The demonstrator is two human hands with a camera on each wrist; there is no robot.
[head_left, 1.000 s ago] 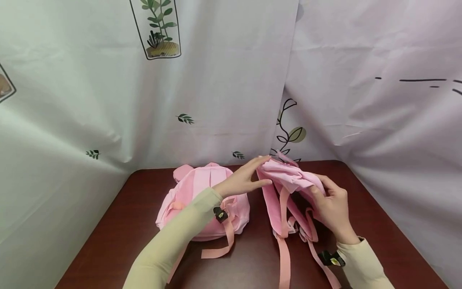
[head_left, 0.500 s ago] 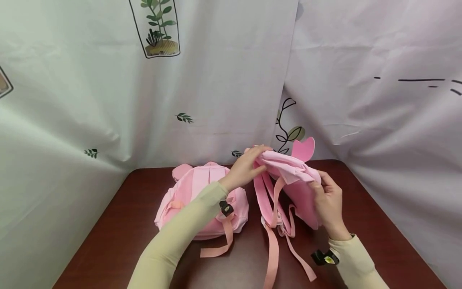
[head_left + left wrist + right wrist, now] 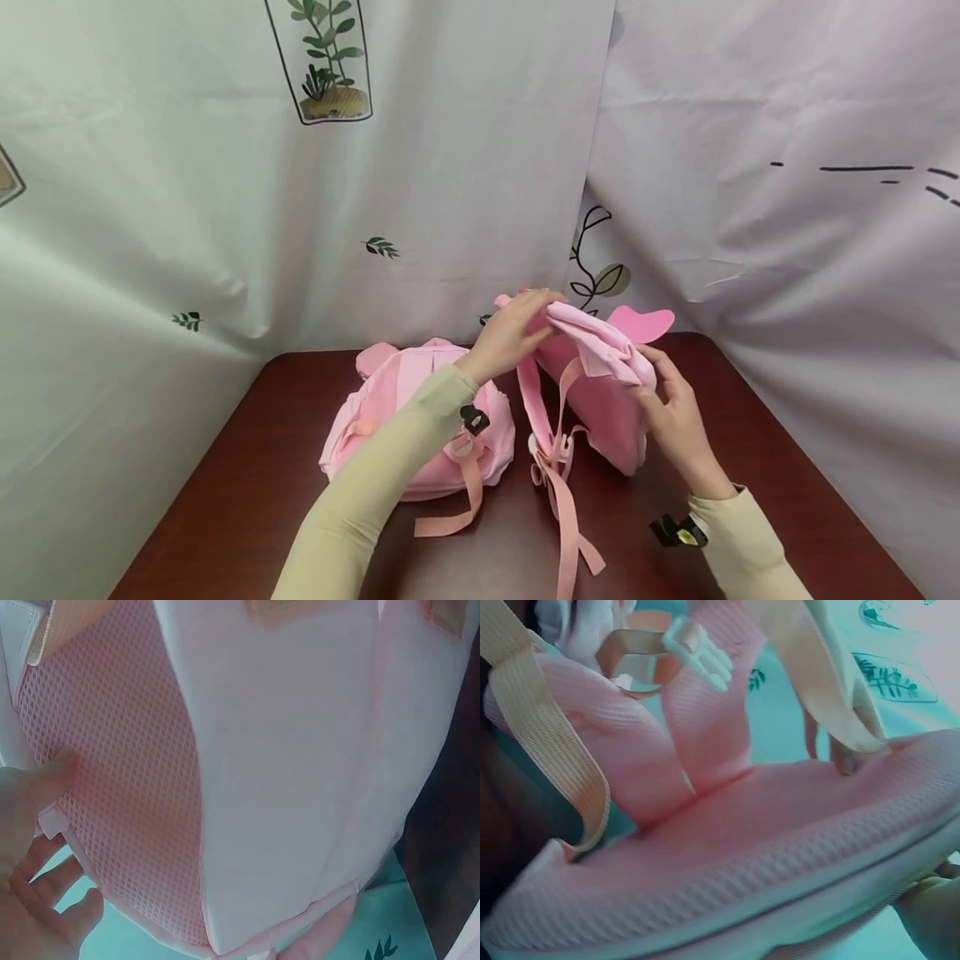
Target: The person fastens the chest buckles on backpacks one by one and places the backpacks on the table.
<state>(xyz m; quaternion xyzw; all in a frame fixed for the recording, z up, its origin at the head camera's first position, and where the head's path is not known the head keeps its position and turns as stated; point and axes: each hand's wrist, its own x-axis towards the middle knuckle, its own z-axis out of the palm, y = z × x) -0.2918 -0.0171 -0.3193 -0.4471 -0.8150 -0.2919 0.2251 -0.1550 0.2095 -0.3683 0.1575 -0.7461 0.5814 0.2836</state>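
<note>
A small pink backpack (image 3: 603,408) is held up at a tilt over the right part of the table, its straps hanging down. My left hand (image 3: 510,333) grips its upper left edge; in the left wrist view the thumb lies on pink mesh and the fingers pass behind the rim. At the lower right edge, my right hand (image 3: 678,425) pinches the fabric between thumb and fingers. A bright pink rounded flap (image 3: 641,323) sticks up behind the backpack. Peach webbing (image 3: 562,742) and a white buckle (image 3: 697,656) show in the right wrist view.
A second pink backpack (image 3: 378,387) lies on the left of the dark red-brown table (image 3: 240,450), partly behind my left forearm. One peach strap (image 3: 450,525) trails from it toward the front. Pale printed curtains (image 3: 465,167) close off the back and sides.
The held backpack has turned, bringing its pink flap into view at the back right. Its hanging straps have swung left. My left hand has risen slightly; my right has shifted a little left.
</note>
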